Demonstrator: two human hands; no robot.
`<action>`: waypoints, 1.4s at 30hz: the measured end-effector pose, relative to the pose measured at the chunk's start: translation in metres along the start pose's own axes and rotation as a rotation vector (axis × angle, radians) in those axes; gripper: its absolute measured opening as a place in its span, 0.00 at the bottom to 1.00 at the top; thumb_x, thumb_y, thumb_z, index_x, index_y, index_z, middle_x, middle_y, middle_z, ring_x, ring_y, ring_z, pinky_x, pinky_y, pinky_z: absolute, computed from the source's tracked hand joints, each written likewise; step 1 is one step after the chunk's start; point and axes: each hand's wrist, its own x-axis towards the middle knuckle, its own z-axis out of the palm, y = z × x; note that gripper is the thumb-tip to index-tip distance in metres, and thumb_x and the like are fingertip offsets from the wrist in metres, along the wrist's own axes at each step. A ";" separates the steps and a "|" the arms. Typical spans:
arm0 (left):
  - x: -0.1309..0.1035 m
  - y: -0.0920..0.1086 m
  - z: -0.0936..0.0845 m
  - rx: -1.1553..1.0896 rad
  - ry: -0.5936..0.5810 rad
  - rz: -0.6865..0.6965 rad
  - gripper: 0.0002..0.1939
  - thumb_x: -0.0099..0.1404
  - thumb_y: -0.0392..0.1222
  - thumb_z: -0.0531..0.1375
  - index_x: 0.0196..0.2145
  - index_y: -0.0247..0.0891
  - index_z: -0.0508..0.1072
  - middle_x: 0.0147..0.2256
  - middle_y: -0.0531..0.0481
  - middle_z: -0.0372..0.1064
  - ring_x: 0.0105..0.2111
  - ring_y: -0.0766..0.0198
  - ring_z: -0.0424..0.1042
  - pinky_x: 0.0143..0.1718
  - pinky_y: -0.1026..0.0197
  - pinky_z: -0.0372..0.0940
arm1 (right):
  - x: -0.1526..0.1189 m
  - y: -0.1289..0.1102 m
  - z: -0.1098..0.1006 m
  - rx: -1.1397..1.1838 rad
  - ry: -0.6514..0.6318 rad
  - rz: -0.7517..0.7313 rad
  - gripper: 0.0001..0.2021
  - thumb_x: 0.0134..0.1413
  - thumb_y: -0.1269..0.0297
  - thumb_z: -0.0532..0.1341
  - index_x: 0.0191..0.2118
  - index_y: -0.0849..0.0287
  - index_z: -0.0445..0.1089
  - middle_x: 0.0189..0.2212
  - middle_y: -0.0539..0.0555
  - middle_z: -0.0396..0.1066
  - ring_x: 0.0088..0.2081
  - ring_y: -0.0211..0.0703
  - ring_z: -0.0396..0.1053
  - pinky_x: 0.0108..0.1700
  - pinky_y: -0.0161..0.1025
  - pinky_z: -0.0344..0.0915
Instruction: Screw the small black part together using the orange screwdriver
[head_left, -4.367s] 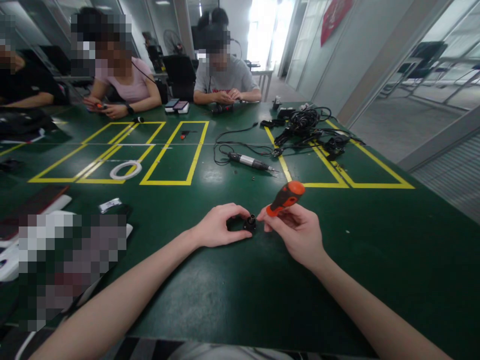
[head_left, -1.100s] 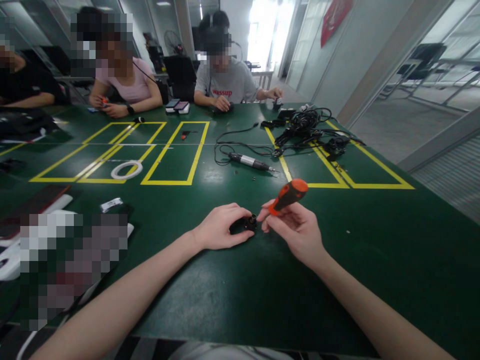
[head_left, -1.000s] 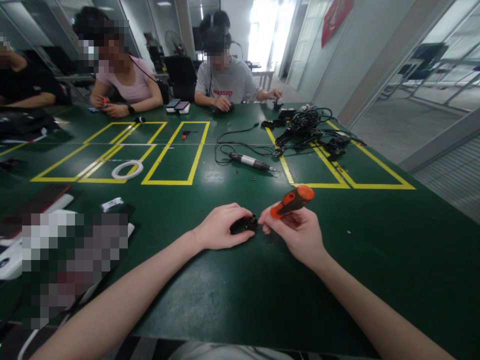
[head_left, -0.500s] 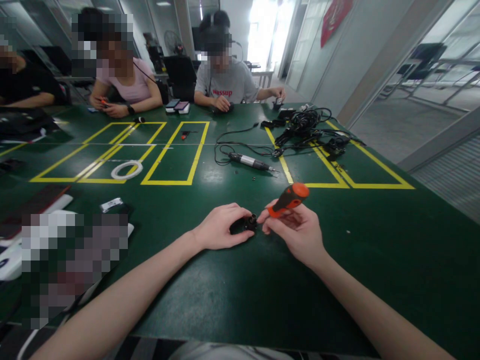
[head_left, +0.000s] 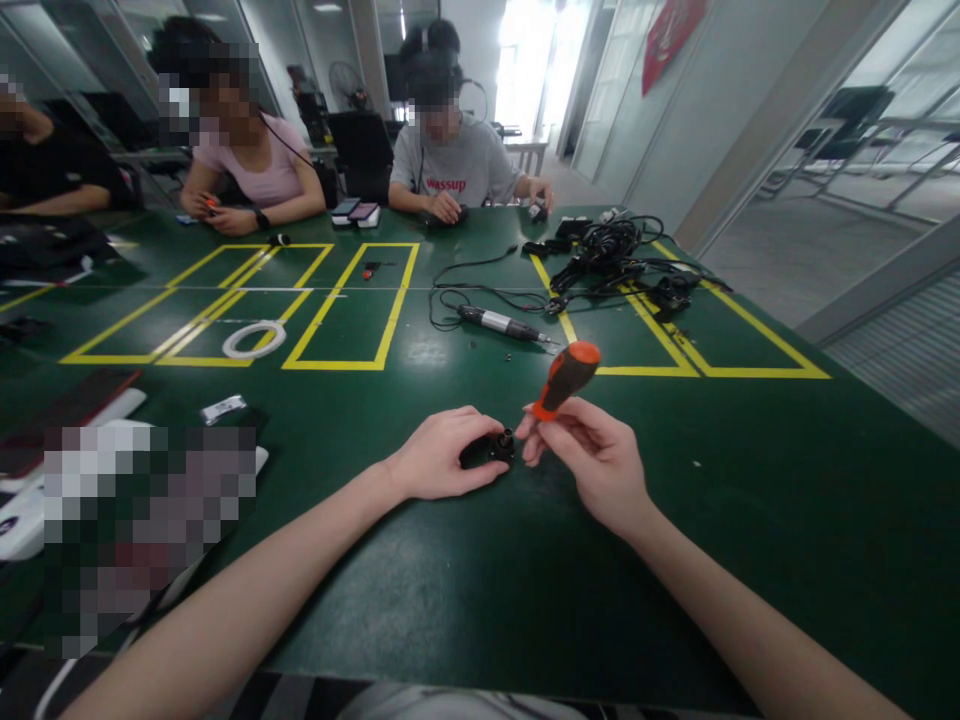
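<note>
A small black part [head_left: 501, 447] with a short round stub on top sits on the green table. My left hand [head_left: 444, 453] is closed around its left side, thumb and fingers on either edge. In my right hand [head_left: 589, 450], just to the right of that part, is a screwdriver [head_left: 568, 382] with an orange and dark grey handle. The handle points up and leans a little to the right. My fingers hide the screwdriver's lower end, so I cannot tell whether its tip touches the black part.
Beyond my hands lies a corded electric screwdriver [head_left: 499, 322], beside a heap of black cables [head_left: 611, 255]. A white ring [head_left: 253, 340] rests within yellow tape lines. Phone-like devices [head_left: 97, 440] lie at the left. Several people sit across the green table [head_left: 480, 610].
The screwdriver handle has tipped more upright, shifting slightly left and up in my right hand. My left hand stays put. A person opposite has drawn one hand a little to the left.
</note>
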 end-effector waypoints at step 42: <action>0.001 0.001 0.000 -0.008 -0.015 -0.016 0.14 0.69 0.48 0.62 0.47 0.38 0.75 0.40 0.46 0.77 0.39 0.59 0.76 0.41 0.59 0.69 | 0.001 -0.001 0.000 -0.093 0.045 0.058 0.16 0.56 0.50 0.74 0.33 0.57 0.74 0.27 0.54 0.78 0.24 0.40 0.73 0.28 0.39 0.76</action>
